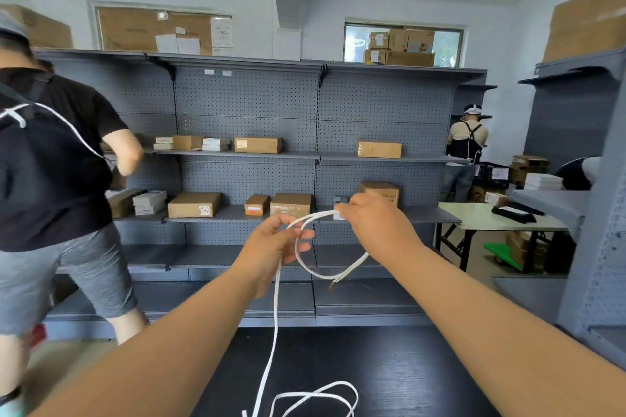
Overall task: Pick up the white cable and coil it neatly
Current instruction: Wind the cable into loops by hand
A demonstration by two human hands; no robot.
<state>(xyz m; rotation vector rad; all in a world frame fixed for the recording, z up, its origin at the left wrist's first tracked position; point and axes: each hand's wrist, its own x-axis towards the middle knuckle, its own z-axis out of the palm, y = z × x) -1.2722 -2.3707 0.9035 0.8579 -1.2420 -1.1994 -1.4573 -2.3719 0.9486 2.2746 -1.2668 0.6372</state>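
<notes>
Before the grey shelves (pixel 247 132), over a black table (pixel 389 366), the cable (pixel 276 308) is lifted and coiling has only begun, I judge: one loop hangs between the hands, its frayed end free, while a long run drops to loose slack on the table, yet to be gathered. Left hand (pixel 271 247) grips the loop's base; right hand (pixel 372 220) pinches its top.

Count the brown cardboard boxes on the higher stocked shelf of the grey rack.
3. The left box and the middle box share the centre bay; the right box sits alone in the right bay. The person at left may hide more.
</notes>
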